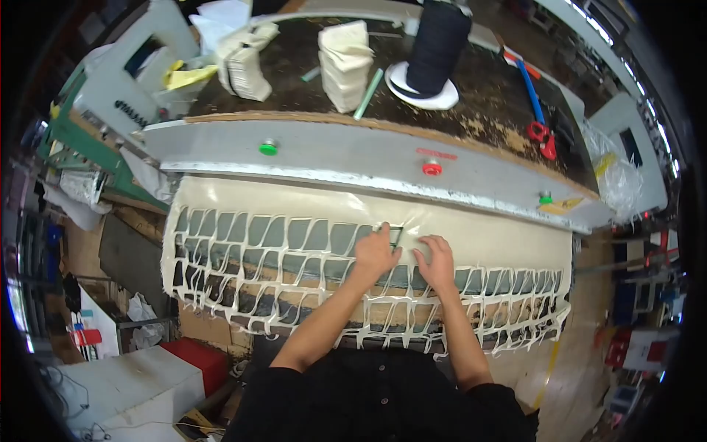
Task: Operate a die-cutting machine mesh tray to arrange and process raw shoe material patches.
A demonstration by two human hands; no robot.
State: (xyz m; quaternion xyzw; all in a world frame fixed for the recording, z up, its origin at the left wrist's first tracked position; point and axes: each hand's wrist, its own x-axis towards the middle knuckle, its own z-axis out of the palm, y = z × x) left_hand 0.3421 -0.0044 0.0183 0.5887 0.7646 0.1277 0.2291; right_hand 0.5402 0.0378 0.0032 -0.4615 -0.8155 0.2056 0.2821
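Starting at the fingertips, I find the left hand [377, 252] over the sheet with its forefinger stretched forward and thumb out to the side, right beside a small dark-edged frame [400, 236]; I cannot tell whether it grips that frame or only touches it. The right hand [437, 264] sits just beyond, thumb and fingers parted in a loose curl, with nothing visible between them.

Under both lies the cream sheet [486, 232], spread across a grey-green bed [269, 234]: solid along the far side and at right of the hands, a lattice of holes nearer the body. I judge it light, limp and fairly smooth, with thin strips that would stretch or tear if I pulled on them, so I would take hold of the broad solid margin. The frame I expect to be stiff, best pinched by opposite sides.

Past the sheet runs a grey beam [353, 151] with a red button [432, 169]. On the dark top behind it stand a cream stack [345, 70] and a black thread cone [440, 48], with red-handled scissors [543, 136] well to the right.
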